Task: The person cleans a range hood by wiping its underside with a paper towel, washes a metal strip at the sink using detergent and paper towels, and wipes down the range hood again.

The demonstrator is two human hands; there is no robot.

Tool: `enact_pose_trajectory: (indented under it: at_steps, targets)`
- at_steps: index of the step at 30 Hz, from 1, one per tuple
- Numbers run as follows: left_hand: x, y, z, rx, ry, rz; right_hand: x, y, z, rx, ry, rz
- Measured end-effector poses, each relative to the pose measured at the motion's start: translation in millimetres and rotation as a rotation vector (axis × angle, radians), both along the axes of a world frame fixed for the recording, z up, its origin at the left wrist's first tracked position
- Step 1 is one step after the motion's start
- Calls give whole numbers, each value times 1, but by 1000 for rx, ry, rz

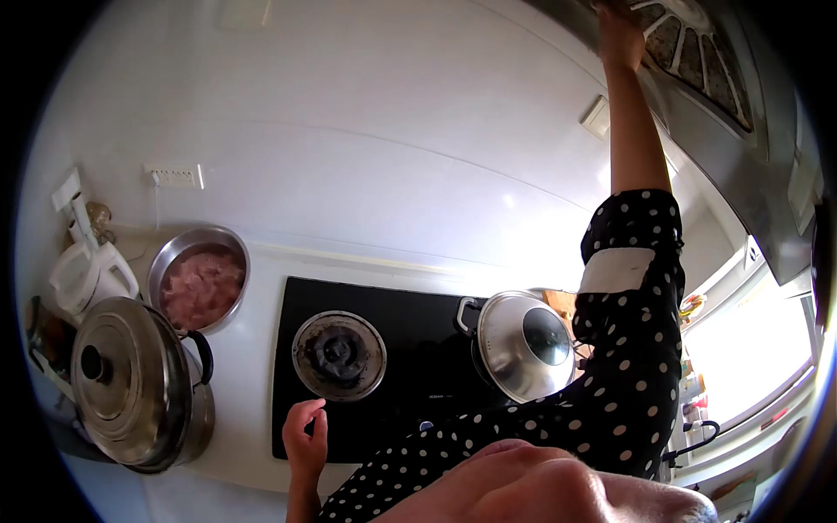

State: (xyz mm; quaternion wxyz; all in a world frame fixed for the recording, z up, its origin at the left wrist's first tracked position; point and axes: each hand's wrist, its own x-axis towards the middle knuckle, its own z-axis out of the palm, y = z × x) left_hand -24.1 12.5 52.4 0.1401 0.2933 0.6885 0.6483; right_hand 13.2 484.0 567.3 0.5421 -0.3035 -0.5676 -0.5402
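My left hand is low in front of the black gas hob, near its left burner. Its fingers are loosely curved, with a gap to the thumb, and nothing shows between them. High at the upper right, my right hand reaches to the underside of the metal range hood, beside its round vent grille. The fingers of that hand are mostly hidden at the hood's edge. A wok with a domed metal lid and a glass window stands on the right burner.
Left of the hob, a metal bowl holds pale pink raw meat. Nearer stands a large lidded steamer pot, with a white kettle behind it. A wall socket sits above the bowl. Bright window at right.
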Motion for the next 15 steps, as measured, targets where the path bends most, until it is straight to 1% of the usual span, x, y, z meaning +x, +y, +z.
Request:
enact_pose_trajectory:
  at_steps: [3,5,8,9,11,12,15]
  targets:
    - [2,4,3,8,13,-14,44,94,24,-127,-68,-222]
    - [5,5,-3,24,6,-3,71,85,23,-200,-41,-423]
    - [8,8,-3,4,17,-18,79,80,14,-58,-202,80]
    - [9,9,-2,-8,22,-23,60,70,10,9,-294,-146]
    - [7,13,5,-12,26,-23,9,31,-4,8,-411,25]
    - [7,15,6,-14,29,-22,-7,13,-8,-61,-425,424]
    - [6,19,4,11,10,7,-22,-5,-11,-21,-355,209]
